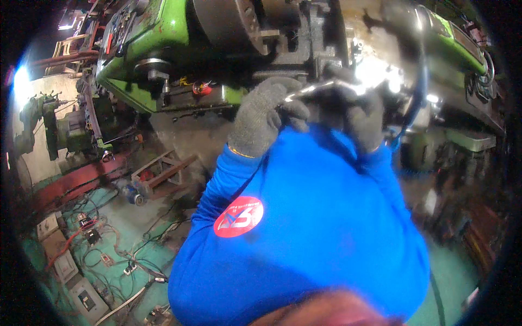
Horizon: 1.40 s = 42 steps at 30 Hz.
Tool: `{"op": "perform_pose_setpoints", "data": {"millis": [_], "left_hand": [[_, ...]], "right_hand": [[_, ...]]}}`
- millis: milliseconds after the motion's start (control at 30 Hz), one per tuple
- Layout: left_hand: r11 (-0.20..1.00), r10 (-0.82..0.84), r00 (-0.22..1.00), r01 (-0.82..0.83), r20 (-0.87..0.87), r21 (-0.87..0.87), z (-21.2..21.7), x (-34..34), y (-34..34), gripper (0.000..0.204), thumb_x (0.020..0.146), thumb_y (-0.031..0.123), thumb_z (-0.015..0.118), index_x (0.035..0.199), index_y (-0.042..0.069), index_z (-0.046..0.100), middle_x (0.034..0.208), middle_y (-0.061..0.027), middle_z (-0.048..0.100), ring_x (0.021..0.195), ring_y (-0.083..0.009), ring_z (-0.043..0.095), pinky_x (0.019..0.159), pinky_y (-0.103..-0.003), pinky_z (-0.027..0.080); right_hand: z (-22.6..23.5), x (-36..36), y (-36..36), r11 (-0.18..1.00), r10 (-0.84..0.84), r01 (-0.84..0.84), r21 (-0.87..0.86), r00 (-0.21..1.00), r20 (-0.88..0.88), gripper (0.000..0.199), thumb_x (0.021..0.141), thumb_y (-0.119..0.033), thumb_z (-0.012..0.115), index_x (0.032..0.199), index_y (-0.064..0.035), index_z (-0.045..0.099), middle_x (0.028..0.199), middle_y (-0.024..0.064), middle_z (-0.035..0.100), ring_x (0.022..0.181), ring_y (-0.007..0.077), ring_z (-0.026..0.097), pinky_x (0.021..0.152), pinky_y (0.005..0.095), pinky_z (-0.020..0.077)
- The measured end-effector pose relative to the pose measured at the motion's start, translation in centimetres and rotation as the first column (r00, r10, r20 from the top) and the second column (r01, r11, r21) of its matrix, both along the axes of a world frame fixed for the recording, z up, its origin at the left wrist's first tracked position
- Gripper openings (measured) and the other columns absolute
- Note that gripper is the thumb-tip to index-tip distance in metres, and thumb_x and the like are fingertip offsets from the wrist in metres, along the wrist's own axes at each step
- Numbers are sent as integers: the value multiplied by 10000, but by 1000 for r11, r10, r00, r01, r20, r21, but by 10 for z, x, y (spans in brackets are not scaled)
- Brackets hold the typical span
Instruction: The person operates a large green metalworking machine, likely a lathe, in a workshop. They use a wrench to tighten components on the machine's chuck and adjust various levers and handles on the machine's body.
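Both my hands wear grey knit gloves and are raised in front of my blue-sleeved chest, close to a green lathe. Between them runs a thin, shiny, slightly bent metal piece (321,87), its exact kind unclear in the glare. My left hand (261,114) is closed around its left end, the thumb and fingers curled. Near the other end, my right hand (367,117) is closed on it too, though glare and blur partly hide its fingertips. Just beyond the hands stands the lathe's tool post (328,57).
The large round chuck (223,22) and green headstock (174,27) are at the upper left. A dark hose (421,70) hangs right of my right hand. Cables (130,261) and grey electrical boxes (87,299) lie on the green floor at left, near a wooden frame (168,174).
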State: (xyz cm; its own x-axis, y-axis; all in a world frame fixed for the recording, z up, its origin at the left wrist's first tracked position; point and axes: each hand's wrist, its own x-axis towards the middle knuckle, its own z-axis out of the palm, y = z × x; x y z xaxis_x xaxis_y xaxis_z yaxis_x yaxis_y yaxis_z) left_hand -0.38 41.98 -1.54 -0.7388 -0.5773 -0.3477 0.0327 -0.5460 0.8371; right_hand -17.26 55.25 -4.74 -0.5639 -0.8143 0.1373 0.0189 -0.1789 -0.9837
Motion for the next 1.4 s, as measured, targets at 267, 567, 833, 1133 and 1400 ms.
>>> {"op": "perform_pose_setpoints", "data": {"millis": [267, 567, 833, 1133, 1400], "left_hand": [[996, 7, 999, -11, 40, 93, -2, 5, 0, 486, 1061, 438, 502, 1226, -8, 603, 858, -148, 686, 680, -242, 675, 634, -359, 570], [998, -23, 1000, 24, -19, 53, -6, 4, 2, 509, 1028, 458, 576, 1252, 1, 592, 906, -156, 687, 720, -217, 676, 650, -335, 570], [943, -145, 985, 166, 95, -287, -15, 6, -5, 438, 1043, 342, 613, 1304, -4, 548, 982, -154, 717, 819, -211, 710, 712, -313, 572], [895, -178, 978, 206, 107, -395, -14, 18, -28, 293, 1057, 208, 574, 1226, -32, 593, 945, -145, 742, 851, -186, 725, 768, -312, 583], [859, -231, 971, 233, 61, -456, -1, 44, -70, 339, 1074, 306, 551, 1172, -15, 598, 941, -181, 737, 829, -221, 734, 747, -337, 594]], "right_hand": [[-13, -1, -8, 992, 0, 17, 127, 992, -130, 348, 937, -13, 679, 1281, 36, 660, 1159, 134, 733, 1080, 197, 698, 946, 319, 560], [-14, 5, -11, 984, -44, 39, 172, 999, 26, 401, 908, 52, 686, 1306, 35, 642, 1186, 143, 722, 1113, 205, 689, 975, 320, 564], [-12, 10, -11, 970, -138, 138, 202, 990, -15, 256, 945, -68, 703, 1189, 5, 729, 1155, 97, 758, 1080, 159, 689, 954, 299, 545], [-24, 20, -17, 971, -200, 222, 88, 957, -208, 360, 972, -275, 655, 1193, 2, 720, 1107, 100, 746, 998, 187, 684, 919, 307, 532], [25, -30, -1, 822, -525, 566, 63, 796, -301, 386, 1054, -294, 541, 1249, 8, 680, 1094, 105, 722, 855, 149, 667, 669, 278, 544]]}}
